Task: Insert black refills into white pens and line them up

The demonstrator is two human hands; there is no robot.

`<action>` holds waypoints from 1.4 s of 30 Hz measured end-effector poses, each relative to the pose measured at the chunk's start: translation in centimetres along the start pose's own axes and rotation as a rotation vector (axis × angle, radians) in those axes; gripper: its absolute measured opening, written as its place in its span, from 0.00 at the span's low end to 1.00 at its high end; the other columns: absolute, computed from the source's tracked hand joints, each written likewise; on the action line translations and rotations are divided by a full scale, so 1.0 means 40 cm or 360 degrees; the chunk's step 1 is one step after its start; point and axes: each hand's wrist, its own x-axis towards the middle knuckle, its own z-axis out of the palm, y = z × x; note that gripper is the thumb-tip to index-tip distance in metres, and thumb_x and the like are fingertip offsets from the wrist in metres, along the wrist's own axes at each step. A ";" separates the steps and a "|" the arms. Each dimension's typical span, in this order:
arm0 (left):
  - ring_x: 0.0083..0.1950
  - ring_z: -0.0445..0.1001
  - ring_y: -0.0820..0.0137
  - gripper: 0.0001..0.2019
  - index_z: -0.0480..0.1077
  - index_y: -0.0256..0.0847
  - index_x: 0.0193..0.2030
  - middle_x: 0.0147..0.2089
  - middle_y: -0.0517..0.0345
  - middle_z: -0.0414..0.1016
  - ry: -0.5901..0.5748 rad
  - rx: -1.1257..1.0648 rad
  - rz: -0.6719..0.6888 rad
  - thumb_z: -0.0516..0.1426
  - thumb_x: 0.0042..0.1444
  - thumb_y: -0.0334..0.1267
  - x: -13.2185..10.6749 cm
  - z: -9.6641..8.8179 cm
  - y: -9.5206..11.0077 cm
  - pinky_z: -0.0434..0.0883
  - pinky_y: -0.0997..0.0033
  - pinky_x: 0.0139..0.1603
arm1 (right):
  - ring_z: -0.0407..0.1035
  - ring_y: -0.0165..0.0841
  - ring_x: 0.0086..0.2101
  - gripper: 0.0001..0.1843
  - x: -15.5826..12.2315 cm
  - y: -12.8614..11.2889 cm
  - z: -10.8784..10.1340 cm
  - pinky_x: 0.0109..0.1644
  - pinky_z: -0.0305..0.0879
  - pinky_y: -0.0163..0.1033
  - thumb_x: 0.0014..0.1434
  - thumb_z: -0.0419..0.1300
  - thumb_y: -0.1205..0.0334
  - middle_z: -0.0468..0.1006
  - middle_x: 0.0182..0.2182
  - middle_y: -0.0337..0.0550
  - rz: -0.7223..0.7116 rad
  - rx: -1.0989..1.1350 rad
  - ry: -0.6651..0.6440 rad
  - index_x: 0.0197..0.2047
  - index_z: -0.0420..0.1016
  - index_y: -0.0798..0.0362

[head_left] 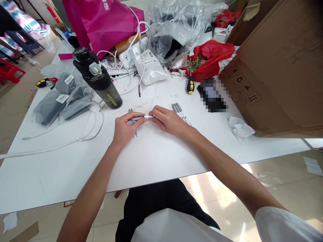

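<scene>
The left hand [126,129] pinches the pen [137,118] by its grey part and the right hand [168,120] by its white end, apparently steadying it above the surface [156,158], while other pens [180,113] lie near the right hand, seemingly kept clear.

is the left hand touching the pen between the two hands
Touching: the head view shows the left hand holding the pen by its gray part, between thumb and fingers.

The held pen [138,118] is showing grey and white, the bench [156,161] white, the screwdriver [190,85] black and yellow.
</scene>
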 end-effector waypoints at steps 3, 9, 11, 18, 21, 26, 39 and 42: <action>0.45 0.85 0.63 0.10 0.90 0.48 0.43 0.44 0.56 0.90 -0.0012 -0.0005 0.0010 0.76 0.60 0.48 -0.001 0.000 -0.003 0.81 0.62 0.49 | 0.73 0.40 0.39 0.16 0.003 -0.001 -0.001 0.42 0.66 0.44 0.86 0.48 0.54 0.80 0.44 0.51 -0.0009 -0.0055 -0.0006 0.55 0.75 0.52; 0.45 0.86 0.62 0.08 0.89 0.47 0.43 0.44 0.55 0.90 -0.0047 -0.0025 -0.0003 0.75 0.61 0.46 -0.002 0.000 -0.001 0.81 0.62 0.50 | 0.74 0.39 0.39 0.11 -0.001 -0.014 -0.005 0.42 0.68 0.43 0.85 0.52 0.53 0.81 0.47 0.51 0.0099 0.0155 -0.0013 0.55 0.71 0.49; 0.45 0.86 0.62 0.09 0.89 0.47 0.43 0.44 0.55 0.90 -0.0050 -0.0013 0.0001 0.75 0.61 0.47 -0.002 -0.001 -0.003 0.82 0.61 0.51 | 0.74 0.39 0.39 0.12 -0.001 -0.016 -0.006 0.42 0.66 0.43 0.85 0.49 0.55 0.82 0.44 0.49 0.0084 0.0106 -0.0050 0.54 0.72 0.49; 0.46 0.85 0.61 0.10 0.89 0.47 0.42 0.44 0.54 0.90 -0.0008 -0.0026 -0.0010 0.75 0.60 0.49 0.002 -0.005 -0.006 0.82 0.60 0.52 | 0.77 0.41 0.42 0.11 0.003 -0.014 -0.009 0.44 0.69 0.44 0.84 0.51 0.58 0.82 0.49 0.54 0.0038 0.0070 -0.0015 0.58 0.72 0.51; 0.45 0.86 0.62 0.11 0.89 0.47 0.42 0.43 0.54 0.89 0.0004 -0.0040 -0.0007 0.76 0.59 0.49 0.003 -0.004 -0.006 0.82 0.61 0.50 | 0.76 0.43 0.41 0.15 0.005 -0.011 -0.008 0.45 0.68 0.45 0.85 0.48 0.56 0.82 0.44 0.52 0.0021 -0.0008 -0.0017 0.55 0.74 0.51; 0.45 0.85 0.62 0.12 0.89 0.47 0.42 0.43 0.54 0.89 0.0051 -0.0084 -0.0021 0.77 0.58 0.49 0.007 -0.004 -0.005 0.81 0.61 0.50 | 0.75 0.41 0.40 0.14 0.003 -0.007 -0.006 0.41 0.67 0.45 0.84 0.51 0.53 0.81 0.53 0.55 0.0110 0.0041 0.0044 0.61 0.72 0.50; 0.39 0.82 0.64 0.14 0.90 0.47 0.41 0.39 0.55 0.88 -0.0012 -0.0090 -0.0035 0.77 0.56 0.52 0.015 -0.023 0.000 0.78 0.64 0.43 | 0.76 0.41 0.40 0.23 0.006 0.011 -0.032 0.47 0.65 0.44 0.83 0.53 0.43 0.85 0.41 0.49 0.0212 0.0261 -0.0146 0.55 0.82 0.51; 0.39 0.82 0.64 0.14 0.90 0.48 0.41 0.39 0.55 0.88 -0.0062 -0.0010 0.0012 0.77 0.56 0.53 0.015 -0.031 -0.006 0.78 0.65 0.42 | 0.73 0.37 0.35 0.26 0.010 0.003 -0.042 0.44 0.64 0.42 0.84 0.51 0.42 0.83 0.36 0.45 0.0281 0.0386 -0.0236 0.48 0.82 0.52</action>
